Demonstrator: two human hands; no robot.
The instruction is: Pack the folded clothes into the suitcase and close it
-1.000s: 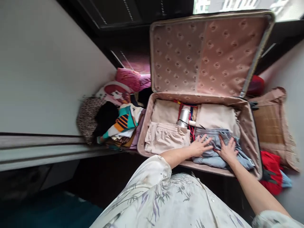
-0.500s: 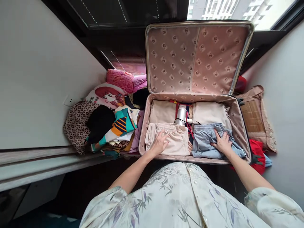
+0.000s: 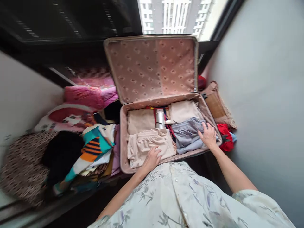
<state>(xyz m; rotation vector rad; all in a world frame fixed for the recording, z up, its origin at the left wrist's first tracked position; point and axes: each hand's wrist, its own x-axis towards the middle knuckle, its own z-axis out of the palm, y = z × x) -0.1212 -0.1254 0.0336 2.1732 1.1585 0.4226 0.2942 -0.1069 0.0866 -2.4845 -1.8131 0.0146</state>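
Note:
An open suitcase (image 3: 123,158) with a pink patterned lining lies before me, filled with folded clothes. My left hand (image 3: 152,159) rests with spread fingers on the front edge of the cream elastic-waist pants (image 3: 147,142). On the right side, my right hand (image 3: 208,135) lies open over the outer edge of the folded blue-grey pants (image 3: 187,133). Behind these are two folded beige garments, one at the left (image 3: 141,120) and one at the right (image 3: 184,110). A silver cylinder (image 3: 160,118) with a dark cord sits in the gap between the stacks.
Left of the suitcase is a heap of clothes with a teal, orange and white garment (image 3: 97,144), a black cloth (image 3: 64,155) and a patterned bag (image 3: 23,164). A cartoon-face cushion (image 3: 68,118) lies behind. Right are a brown woven item (image 3: 216,103) and red cloth (image 3: 225,136).
My view has turned left, so the suitcase appears tilted. My left hand has slid toward the front edge of the cream pants, and my right hand toward the outer edge of the blue-grey pants.

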